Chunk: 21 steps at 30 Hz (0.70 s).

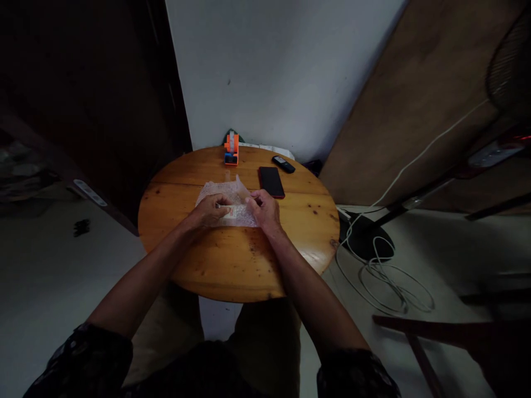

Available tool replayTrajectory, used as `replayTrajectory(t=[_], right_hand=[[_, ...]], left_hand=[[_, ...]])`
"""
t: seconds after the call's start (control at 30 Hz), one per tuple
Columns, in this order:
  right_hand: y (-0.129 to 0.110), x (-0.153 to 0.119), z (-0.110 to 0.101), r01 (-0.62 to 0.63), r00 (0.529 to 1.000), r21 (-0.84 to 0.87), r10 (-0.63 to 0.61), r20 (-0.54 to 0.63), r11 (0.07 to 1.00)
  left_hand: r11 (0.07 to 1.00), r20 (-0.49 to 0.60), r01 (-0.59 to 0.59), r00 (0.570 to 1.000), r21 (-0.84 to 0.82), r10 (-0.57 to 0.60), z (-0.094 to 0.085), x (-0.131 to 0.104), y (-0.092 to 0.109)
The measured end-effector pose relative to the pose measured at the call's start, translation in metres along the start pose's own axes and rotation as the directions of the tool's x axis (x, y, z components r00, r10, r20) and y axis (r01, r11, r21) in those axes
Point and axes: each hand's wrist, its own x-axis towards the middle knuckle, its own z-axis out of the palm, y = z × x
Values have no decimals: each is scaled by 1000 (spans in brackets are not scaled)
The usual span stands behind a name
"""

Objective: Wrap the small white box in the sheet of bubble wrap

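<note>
A sheet of clear bubble wrap lies on the round wooden table, with a small pale item on or in it, too small to make out. My left hand rests on the wrap's left part, its thumb and fingers at the left end of the pale item. My right hand has its thumb and bent fingers closed on the wrap's right edge, where a corner of the sheet stands up.
Behind the wrap stands an orange tape dispenser. A dark tablet or phone with a red edge and a black handset lie at the back right. A white cable coils on the floor at right, by a fan's base.
</note>
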Motion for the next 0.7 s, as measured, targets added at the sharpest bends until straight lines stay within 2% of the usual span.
replayTrajectory(t=[0.3, 0.4, 0.5, 0.6, 0.7], right_hand=[[-5, -1, -4, 31, 999, 4, -31, -29, 1000], [-16, -2, -16, 129, 989, -13, -129, -75, 992], [-38, -11, -33, 267, 958, -99, -275, -83, 959], [-63, -30, -44, 413, 911, -135, -409, 58, 901], [-75, -49, -42, 530, 828, -67, -498, 259, 846]], left_hand=[[999, 9, -2, 1000, 50, 2, -1, -1, 5], [998, 6, -1, 1000, 57, 1, 0, 0, 4], [999, 6, -6, 1000, 54, 5, 0, 2, 2], [998, 31, -27, 999, 48, 25, 0, 3, 1], [998, 36, -48, 998, 42, 47, -1, 4, 0]])
